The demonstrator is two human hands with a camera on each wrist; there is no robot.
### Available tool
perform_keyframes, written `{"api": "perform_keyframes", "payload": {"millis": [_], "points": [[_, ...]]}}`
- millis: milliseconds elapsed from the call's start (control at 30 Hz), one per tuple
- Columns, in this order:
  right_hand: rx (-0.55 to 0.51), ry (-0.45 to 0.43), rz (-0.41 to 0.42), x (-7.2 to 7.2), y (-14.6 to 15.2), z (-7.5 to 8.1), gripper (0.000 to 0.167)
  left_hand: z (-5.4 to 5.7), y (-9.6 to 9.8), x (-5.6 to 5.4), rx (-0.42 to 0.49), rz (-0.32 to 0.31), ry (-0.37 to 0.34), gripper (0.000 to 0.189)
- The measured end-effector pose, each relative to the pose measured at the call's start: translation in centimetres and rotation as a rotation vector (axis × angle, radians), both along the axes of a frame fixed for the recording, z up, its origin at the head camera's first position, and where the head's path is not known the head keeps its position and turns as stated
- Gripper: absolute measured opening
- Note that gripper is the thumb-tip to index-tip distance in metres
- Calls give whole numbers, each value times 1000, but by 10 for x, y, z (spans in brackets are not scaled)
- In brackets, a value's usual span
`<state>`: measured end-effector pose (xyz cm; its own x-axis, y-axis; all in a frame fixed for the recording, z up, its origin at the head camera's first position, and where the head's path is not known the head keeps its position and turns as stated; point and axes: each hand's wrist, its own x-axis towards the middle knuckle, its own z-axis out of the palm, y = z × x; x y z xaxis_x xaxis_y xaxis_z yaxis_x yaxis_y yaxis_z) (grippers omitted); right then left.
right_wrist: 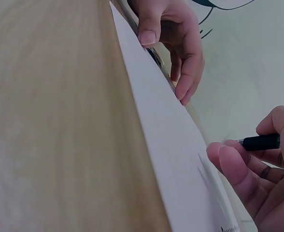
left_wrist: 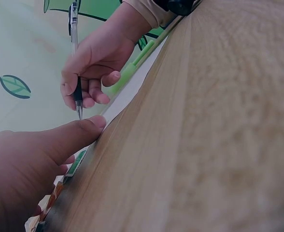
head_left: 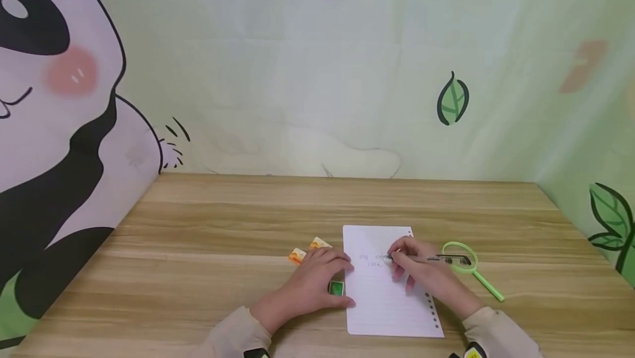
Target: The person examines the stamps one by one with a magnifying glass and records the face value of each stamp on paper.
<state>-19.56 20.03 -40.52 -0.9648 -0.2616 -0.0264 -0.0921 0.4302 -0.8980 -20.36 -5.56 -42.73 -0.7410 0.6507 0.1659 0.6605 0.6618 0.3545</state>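
Note:
A white lined sheet of paper [head_left: 384, 308] with punched holes along its right edge lies on the wooden table. Handwritten figures stand in its upper part. My right hand [head_left: 421, 267] grips a clear pen [left_wrist: 74, 41] with a black grip, its tip down by the writing. At the sheet's left edge rests my left hand [head_left: 313, 285], thumb and fingertips on the margin, fingers spread and loosely bent. Partly under that hand is a small green-faced block [head_left: 336, 288]. Orange-and-white pieces [head_left: 297, 256] show beyond its fingers, partly hidden.
A light-green magnifying glass [head_left: 488, 285] lies right of the sheet, its lens partly behind the pen. The wooden table [head_left: 223, 209] runs back to a wall covering [head_left: 278, 71] printed with a panda and leaves.

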Motion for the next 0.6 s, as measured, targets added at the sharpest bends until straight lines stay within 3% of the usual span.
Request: {"api": "perform_keyframes", "payload": {"millis": [167, 367, 600], "points": [[-41, -22, -3, -1, 0, -3, 24, 0, 0, 0, -2, 3, 2, 55], [-25, 27, -63, -1, -1, -10, 19, -1, 0, 0, 0, 2, -10, 55], [-149, 19, -41, -2, -1, -13, 24, -1, 0, 0, 6, 3, 8, 55]]}}
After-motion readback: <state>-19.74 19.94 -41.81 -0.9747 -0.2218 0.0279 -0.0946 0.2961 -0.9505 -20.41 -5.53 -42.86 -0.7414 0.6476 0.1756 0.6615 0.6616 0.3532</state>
